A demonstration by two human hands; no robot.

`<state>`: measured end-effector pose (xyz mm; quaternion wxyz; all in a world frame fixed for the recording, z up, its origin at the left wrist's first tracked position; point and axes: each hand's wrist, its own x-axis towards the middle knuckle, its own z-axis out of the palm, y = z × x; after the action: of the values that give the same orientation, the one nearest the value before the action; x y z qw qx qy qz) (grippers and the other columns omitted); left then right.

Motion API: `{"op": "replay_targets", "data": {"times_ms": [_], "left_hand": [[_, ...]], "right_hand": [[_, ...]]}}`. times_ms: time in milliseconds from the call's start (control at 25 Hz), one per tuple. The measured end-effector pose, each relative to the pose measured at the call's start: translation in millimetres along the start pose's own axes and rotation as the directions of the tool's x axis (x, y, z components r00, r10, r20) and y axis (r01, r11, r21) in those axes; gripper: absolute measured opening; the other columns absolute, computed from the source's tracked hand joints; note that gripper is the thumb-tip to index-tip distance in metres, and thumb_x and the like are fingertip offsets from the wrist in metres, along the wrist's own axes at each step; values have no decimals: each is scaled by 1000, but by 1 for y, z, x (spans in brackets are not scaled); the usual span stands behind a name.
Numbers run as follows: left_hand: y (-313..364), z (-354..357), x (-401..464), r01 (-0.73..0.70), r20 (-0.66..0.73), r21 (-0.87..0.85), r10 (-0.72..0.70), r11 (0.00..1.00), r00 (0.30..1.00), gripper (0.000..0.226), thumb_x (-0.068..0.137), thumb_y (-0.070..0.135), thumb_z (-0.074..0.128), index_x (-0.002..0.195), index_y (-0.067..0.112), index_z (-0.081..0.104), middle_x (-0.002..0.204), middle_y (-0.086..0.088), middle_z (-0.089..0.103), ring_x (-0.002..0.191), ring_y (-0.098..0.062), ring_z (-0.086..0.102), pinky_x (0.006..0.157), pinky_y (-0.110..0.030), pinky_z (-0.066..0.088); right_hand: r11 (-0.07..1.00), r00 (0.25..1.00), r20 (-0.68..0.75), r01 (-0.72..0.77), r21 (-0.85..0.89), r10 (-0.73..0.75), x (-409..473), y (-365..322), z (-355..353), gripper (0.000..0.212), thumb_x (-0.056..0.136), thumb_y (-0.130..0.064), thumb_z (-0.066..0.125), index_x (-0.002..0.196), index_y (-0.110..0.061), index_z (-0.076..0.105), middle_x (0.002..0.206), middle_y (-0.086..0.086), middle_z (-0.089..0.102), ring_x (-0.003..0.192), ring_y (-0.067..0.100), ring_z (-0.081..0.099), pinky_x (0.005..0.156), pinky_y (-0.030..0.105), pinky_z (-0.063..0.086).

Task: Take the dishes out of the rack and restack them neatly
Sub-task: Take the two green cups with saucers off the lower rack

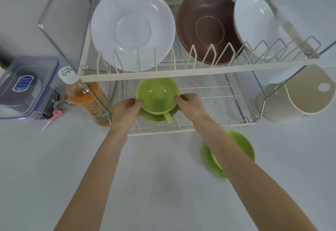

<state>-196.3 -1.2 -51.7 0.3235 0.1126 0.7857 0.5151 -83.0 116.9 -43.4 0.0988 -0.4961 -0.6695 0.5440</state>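
A two-tier wire dish rack stands on the white counter. Its upper tier holds a large white plate, a brown plate and a smaller white plate, all leaning upright. On the lower tier a green cup sits on a green saucer, handle toward me. My left hand grips the cup and saucer from the left, and my right hand grips them from the right. Another green saucer lies on the counter, partly hidden by my right forearm.
An orange drink bottle stands just left of the rack. A clear lidded plastic container and a pink lollipop lie further left. A cream round container sits right of the rack.
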Motion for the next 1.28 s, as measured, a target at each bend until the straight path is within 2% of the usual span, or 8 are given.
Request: {"op": "replay_targets", "data": {"times_ms": [80,200,320,440,560,640,720,1280], "left_hand": [[-5,-2,-24,-25,1,-99,25,995,1000,14,85,17,53,75,20,62,89,-5,66,88,-18,63,87,-29,50],[-21,-1,-60,-25,-13,-193,23,981,1000,20,86,13,54,103,11,63,98,-3,65,87,-12,62,73,-13,54],[-43,-2,-92,30,-24,-203,-36,979,999,31,84,15,56,115,11,58,100,0,64,90,-10,62,70,-13,51],[-67,-3,-114,71,-10,-175,-74,982,997,32,83,16,59,114,16,58,91,8,63,82,-3,61,74,-20,46],[-86,-3,-123,123,10,-154,-123,980,992,34,83,17,60,117,15,57,95,3,63,82,-5,62,83,-27,46],[-95,-2,-124,155,24,-128,-153,980,988,37,83,17,59,120,14,56,100,-1,62,84,-8,62,86,-30,46],[-101,0,-122,173,36,-105,-170,979,985,39,83,16,59,122,13,54,104,-4,61,83,-9,61,86,-29,45],[-114,2,-113,133,40,50,-135,990,990,30,85,22,56,114,16,60,101,-1,62,102,-23,61,99,-39,46]], "right_hand": [[999,999,-28,23,33,-22,-21,9,-4,22,83,-17,51,63,-9,43,65,10,37,63,21,35,61,28,30],[997,998,-33,64,41,-62,-56,26,-10,25,84,-19,52,67,0,52,61,8,38,58,19,34,52,23,29],[996,998,-31,54,67,-52,-87,53,-10,35,84,-20,53,87,14,57,69,12,44,65,18,38,60,28,30],[995,999,-34,20,95,-16,-112,81,-5,32,85,-19,52,92,12,59,78,31,56,69,17,43,65,27,33],[996,1000,-23,3,90,-1,-125,100,0,26,85,-18,53,88,5,64,79,25,63,70,24,51,65,30,42],[998,1000,-25,-17,65,18,-125,108,4,29,85,-17,52,93,9,61,88,29,65,82,42,57,74,42,50],[999,999,-29,-36,30,37,-122,114,8,32,86,-17,52,98,12,58,102,33,63,98,44,56,86,49,47],[990,1000,19,4,-138,-1,-116,119,12,26,87,-23,53,103,-6,65,103,16,71,100,27,63,84,31,48]]}}
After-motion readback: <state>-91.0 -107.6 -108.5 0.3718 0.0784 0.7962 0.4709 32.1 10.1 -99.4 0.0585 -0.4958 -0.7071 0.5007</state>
